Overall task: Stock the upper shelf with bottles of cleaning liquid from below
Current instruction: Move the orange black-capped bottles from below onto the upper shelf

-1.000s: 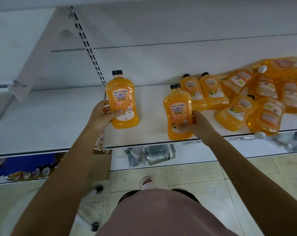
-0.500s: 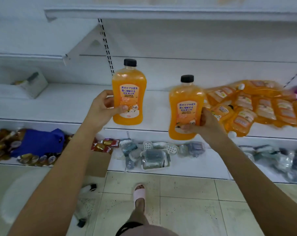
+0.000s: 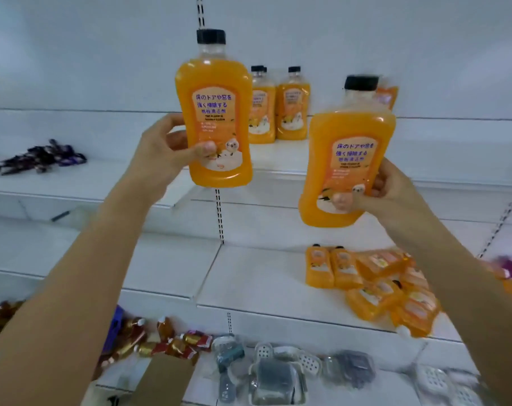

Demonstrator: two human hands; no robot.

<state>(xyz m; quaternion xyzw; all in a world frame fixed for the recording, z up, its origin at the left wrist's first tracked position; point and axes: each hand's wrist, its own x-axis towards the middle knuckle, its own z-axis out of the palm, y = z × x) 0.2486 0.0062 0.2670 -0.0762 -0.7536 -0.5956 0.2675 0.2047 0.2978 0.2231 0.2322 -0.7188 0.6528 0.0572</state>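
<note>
Up in front of the upper shelf (image 3: 442, 153), the left hand (image 3: 163, 150) grips an orange cleaning-liquid bottle (image 3: 216, 118) low on its side. The thumb lies across the label and the fingers curl round the back. That bottle is upright, black cap up, held in the air before the shelf's front edge. The right hand (image 3: 395, 194) grips a second bottle (image 3: 345, 159) near its base, thumb on the label, fingers wrapped behind. This one tilts a little & hangs lower, apart from the first.

Behind them, toward the back edge of the upper shelf, standing bottles (image 3: 292, 109) of the same kind sit upright, side by side, at least 3 caps showing. An orange refill pouch (image 3: 389, 96) peeks out behind the second bottle's cap. On the next bay left lies a heap of purple wrapped items (image 3: 40, 156).

One level down, at the right end of the lower shelf (image 3: 248, 273), a pile of orange bottles & pouches (image 3: 377, 285) lies flat, reaching the front edge. The btm level holds red-brown pouches (image 3: 161, 344) & clear packs (image 3: 278, 373), too blurred to name.
</note>
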